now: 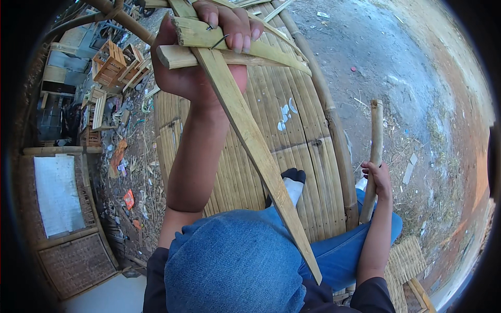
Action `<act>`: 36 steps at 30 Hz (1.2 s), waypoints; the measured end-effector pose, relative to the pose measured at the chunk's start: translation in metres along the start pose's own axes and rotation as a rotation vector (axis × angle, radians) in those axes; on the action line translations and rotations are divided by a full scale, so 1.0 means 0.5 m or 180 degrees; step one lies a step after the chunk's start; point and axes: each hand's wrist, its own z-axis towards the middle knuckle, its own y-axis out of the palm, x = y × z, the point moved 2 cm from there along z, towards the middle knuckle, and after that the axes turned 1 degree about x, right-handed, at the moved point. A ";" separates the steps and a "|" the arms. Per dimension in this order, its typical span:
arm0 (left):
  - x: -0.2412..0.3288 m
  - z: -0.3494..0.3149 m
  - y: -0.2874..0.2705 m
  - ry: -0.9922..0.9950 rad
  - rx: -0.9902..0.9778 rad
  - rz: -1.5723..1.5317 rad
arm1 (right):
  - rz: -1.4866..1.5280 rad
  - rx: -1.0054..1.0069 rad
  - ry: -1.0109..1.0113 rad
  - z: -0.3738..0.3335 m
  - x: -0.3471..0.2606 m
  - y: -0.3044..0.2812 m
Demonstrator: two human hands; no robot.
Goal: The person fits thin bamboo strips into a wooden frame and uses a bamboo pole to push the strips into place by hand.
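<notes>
My left hand (180, 83) is raised at the top, wrapped around several crossed bamboo slats. One long slat (245, 125) slants from the grip down past my knee. A short slat (190, 32) crosses over it, and another short slat (180, 56) lies beneath that. A bent nail (219, 41) sticks out of the upper short slat, with a second dark metal point near my fingertips. Off to the right, my right hand (380, 180) is closed around a thick round wooden stick (376, 135), held nearly upright beside my jeans-covered leg.
I sit on a slatted bamboo platform (261, 99) with a pole edge (334, 125). A socked foot (295, 185) rests on it. Wooden crates (109, 62) and litter lie on the left ground. A woven panel (78, 255) stands lower left; bare soil (381, 62) spreads right.
</notes>
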 end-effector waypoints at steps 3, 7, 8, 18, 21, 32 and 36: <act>0.001 0.002 0.004 -0.0010 -0.0061 0.0064 | 0.0004 0.0005 -0.0013 -0.001 -0.001 0.001; -0.007 -0.004 0.011 0.0066 0.0060 0.0176 | 0.0045 0.0011 -0.0030 0.000 0.003 0.000; -0.007 -0.008 0.007 0.0066 0.0067 0.0174 | 0.0040 0.0012 -0.0025 0.000 0.003 0.000; 0.023 0.012 0.024 -0.0052 -0.0065 0.0197 | -0.0052 0.0010 -0.0023 -0.013 -0.011 0.004; 0.027 0.017 0.050 0.0533 0.0354 0.0420 | -0.0022 0.0034 -0.0037 -0.017 -0.014 0.005; 0.021 0.007 0.024 0.0438 0.0033 -0.0473 | -0.0106 0.0020 -0.0104 -0.011 -0.008 0.003; 0.033 -0.004 0.023 0.0000 0.0288 -0.0072 | -0.0038 0.0053 -0.0111 -0.008 -0.002 -0.003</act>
